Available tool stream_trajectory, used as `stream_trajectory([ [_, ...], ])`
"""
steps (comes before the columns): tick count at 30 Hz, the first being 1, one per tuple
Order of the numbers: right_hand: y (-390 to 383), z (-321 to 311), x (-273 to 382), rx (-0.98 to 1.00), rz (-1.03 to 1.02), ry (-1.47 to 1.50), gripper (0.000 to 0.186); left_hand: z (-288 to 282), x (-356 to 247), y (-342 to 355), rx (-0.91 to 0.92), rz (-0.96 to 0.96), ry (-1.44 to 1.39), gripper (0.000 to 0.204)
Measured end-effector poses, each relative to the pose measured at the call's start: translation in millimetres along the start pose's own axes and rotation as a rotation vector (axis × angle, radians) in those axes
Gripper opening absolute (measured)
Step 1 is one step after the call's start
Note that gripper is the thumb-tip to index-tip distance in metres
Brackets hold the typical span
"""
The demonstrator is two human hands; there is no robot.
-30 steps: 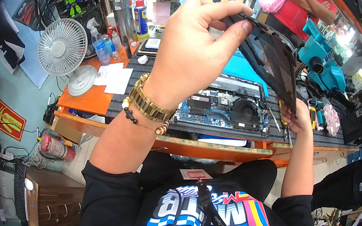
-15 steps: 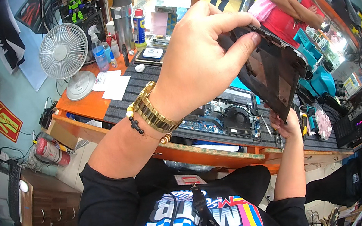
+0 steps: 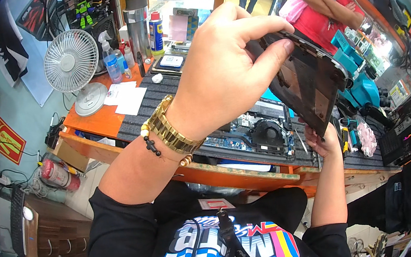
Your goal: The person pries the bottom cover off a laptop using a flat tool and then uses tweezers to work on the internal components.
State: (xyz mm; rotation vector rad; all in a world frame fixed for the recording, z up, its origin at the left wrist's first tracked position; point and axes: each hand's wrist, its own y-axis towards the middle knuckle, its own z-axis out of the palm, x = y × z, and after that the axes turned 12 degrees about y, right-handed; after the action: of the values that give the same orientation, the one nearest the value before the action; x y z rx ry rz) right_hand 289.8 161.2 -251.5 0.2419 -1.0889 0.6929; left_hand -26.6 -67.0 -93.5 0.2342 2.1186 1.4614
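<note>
- Laptop bottom cover, dark and tilted, is held up above the opened laptop on the tabletop.
- Left hand pinches its upper edge in a closed grip.
- Right hand grips its lower corner.

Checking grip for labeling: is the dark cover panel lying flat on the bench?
No, both the left hand and right hand hold the panel up above the opened laptop.
</note>
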Motion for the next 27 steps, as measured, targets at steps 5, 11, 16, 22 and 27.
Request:
stream_trajectory([
  [5, -6.7, -9.2, -10.5, -0.139, -0.127, -0.126, 0.032, -12.2, 26.2, -21.1, 0.186, -0.082, 0.023, 0.037],
  [11, -10.5, -27.3, -46.7, -0.22, -0.356, -0.297, 0.03, -29.7, 92.1, -86.8, 0.445, -0.437, -0.06, 0.033],
  [16, -10.3, -30.5, -77.8, -0.261, -0.436, -0.465, 0.033, -28.6, 140.2, -152.9, 0.576, -0.538, 0.058, 0.042],
  [22, -7.4, -24.1, -94.7, -0.316, -0.479, -0.712, 0.038, -26.2, 151.9, -182.2, 0.649, -0.431, 0.257, 0.049],
  [27, -2.8, -15.9, -98.0, -0.319, -0.54, -0.736, 0.036, -24.7, 152.8, -190.5, 0.6, -0.394, 0.248, 0.05],
])
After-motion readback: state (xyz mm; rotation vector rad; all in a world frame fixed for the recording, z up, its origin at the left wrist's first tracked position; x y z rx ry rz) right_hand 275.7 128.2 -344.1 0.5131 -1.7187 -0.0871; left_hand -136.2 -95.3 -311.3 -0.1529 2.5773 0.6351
